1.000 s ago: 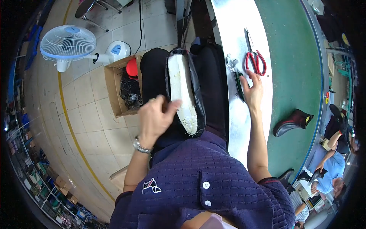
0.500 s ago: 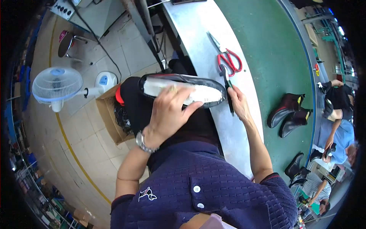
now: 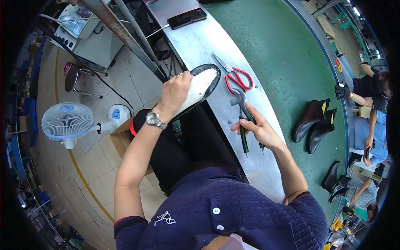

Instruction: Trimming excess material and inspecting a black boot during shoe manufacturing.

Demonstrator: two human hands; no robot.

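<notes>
My left hand point(image 3: 173, 96) is closed round a black shoe upper on a last point(image 3: 203, 86), with its white underside turned up and its rounded end pointing away to the right. The watch wrist lies over my lap, and the shoe's near end is partly hidden behind the hand. In my right hand point(image 3: 263, 130) is a pair of lasting pincers point(image 3: 238, 98) with dark green handles, held over the metal bench. Their jaws point away from me, close to the red-handled scissors point(image 3: 239, 80) lying on the bench.
A phone point(image 3: 186, 18) with a white cable lies at the far end of the metal bench point(image 3: 266, 177). Beyond, black boots point(image 3: 310, 121) stand on a green surface point(image 3: 275, 46). At left are a fan point(image 3: 68, 121), a cardboard box point(image 3: 119, 141) and a stool point(image 3: 74, 81). Co-workers sit at far right.
The shoe has swung round so its rounded end points farther away, and my left hand now grips its side instead of lying across the underside. The pincers have turned, jaws away, handles spread.
</notes>
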